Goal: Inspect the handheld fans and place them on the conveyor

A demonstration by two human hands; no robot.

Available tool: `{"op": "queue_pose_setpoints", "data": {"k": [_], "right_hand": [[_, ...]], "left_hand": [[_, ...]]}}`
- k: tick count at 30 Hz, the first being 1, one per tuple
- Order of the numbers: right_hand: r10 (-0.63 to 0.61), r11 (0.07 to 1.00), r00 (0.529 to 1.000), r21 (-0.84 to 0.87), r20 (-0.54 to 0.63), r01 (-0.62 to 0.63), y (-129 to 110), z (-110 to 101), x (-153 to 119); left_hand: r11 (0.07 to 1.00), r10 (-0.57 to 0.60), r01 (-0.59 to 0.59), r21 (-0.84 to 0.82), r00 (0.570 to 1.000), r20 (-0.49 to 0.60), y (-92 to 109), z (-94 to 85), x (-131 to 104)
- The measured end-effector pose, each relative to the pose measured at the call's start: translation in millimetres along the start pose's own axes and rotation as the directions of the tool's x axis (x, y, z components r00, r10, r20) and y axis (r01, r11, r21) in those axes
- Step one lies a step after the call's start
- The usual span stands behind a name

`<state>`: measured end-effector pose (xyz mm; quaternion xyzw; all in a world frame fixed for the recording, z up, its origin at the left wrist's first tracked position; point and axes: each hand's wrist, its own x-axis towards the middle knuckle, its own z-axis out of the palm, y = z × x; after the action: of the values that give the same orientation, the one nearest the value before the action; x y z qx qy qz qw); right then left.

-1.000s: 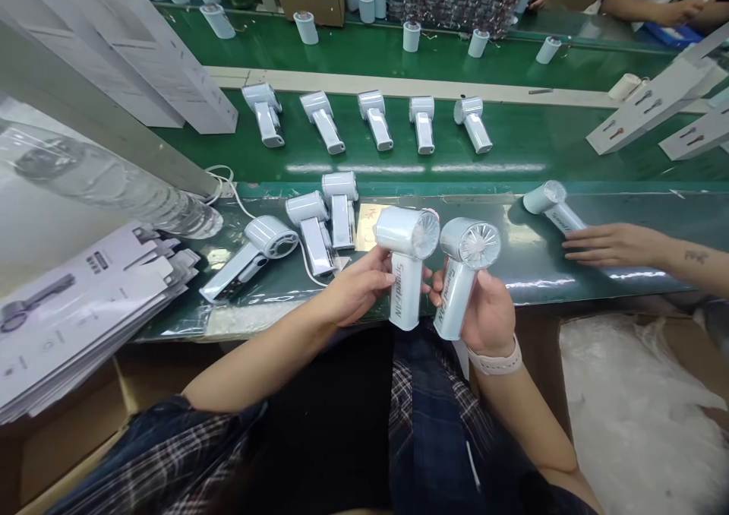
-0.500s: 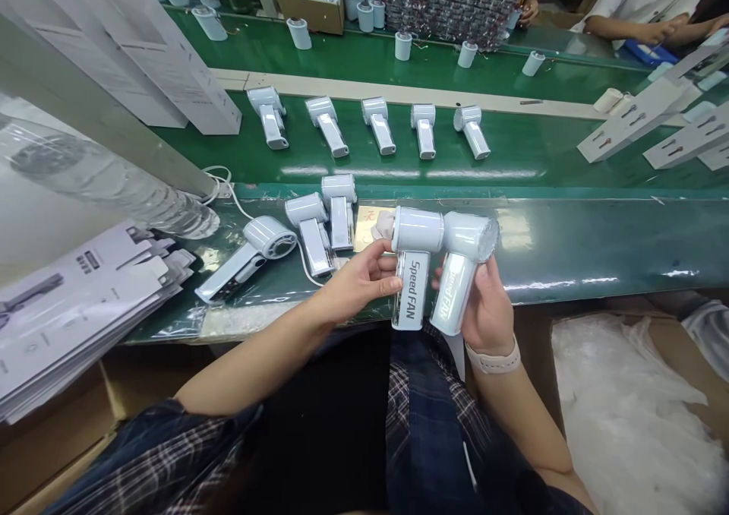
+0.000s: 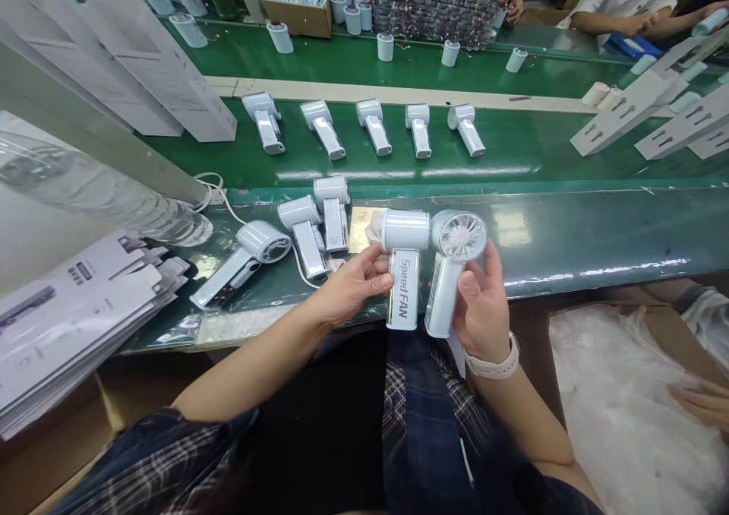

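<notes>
My left hand (image 3: 356, 283) grips a pale blue handheld fan (image 3: 404, 287) by its handle, lettering "Speed FAN" facing me. Beside it, my right hand (image 3: 484, 302) is closed around the handle of a second handheld fan (image 3: 445, 295), whose round grille is turned toward me. Both are held upright, side by side, above the bench's near edge. To the left on the bench lie two more fans (image 3: 310, 245) close together and a larger fan (image 3: 239, 260). A yellow paper slip (image 3: 360, 230) lies just behind my left hand.
Several fans (image 3: 418, 131) lie in a row on the green belt (image 3: 524, 139). Stacked flat cartons (image 3: 85, 310) fill the left side, beside a plastic-wrapped roll (image 3: 114, 188). A box of clear plastic bags (image 3: 620, 393) stands at right, with another person's hand (image 3: 703, 402) there. Coworkers' arms (image 3: 626, 23) show across.
The right-hand fan has turned so its grille faces me. The left-hand fan stays upright. Another person's hand has appeared at the plastic bags on the right. The view has shifted slightly.
</notes>
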<state>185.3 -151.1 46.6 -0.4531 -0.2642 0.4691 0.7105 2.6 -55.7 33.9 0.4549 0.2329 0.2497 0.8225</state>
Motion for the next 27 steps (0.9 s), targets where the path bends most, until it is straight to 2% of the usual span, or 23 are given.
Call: {"op": "queue_pose_setpoints", "data": {"k": [5, 11, 19, 22, 24, 25, 27], "right_hand": [[0.091, 0.995, 0.996, 0.044, -0.023, -0.090, 2, -2, 3], [0.173, 0.984, 0.985, 0.048, 0.012, -0.174, 4, -3, 6], [0.150, 0.989, 0.988, 0.001, 0.042, -0.150, 6, -3, 7], [0.054, 0.994, 0.998, -0.095, 0.022, -0.052, 5, -5, 5], [-0.080, 0.964, 0.992, -0.245, 0.093, 0.101, 1, -8, 3], [-0.155, 0.925, 0.973, -0.320, 0.169, 0.203, -1, -9, 2], [-0.284, 0.815, 0.896, -0.407, 0.342, 0.413, -6, -10, 1]], "left_hand": [[1.000, 0.015, -0.015, 0.000, 1.000, -0.010, -1, -4.3, -1], [0.999, 0.038, -0.038, 0.004, 0.999, -0.012, -1, -5.4, 2], [0.996, 0.042, -0.041, 0.074, 0.999, -0.018, 6, -6.9, 0], [0.972, 0.080, -0.064, 0.226, 0.995, -0.062, 11, -6.0, -5], [0.902, 0.208, -0.165, 0.399, 0.976, -0.068, 11, -3.9, -9], [0.833, 0.307, -0.248, 0.494, 0.951, -0.041, 10, -2.9, -11], [0.627, 0.525, -0.425, 0.653, 0.850, 0.048, 6, -1.7, -12]]}}
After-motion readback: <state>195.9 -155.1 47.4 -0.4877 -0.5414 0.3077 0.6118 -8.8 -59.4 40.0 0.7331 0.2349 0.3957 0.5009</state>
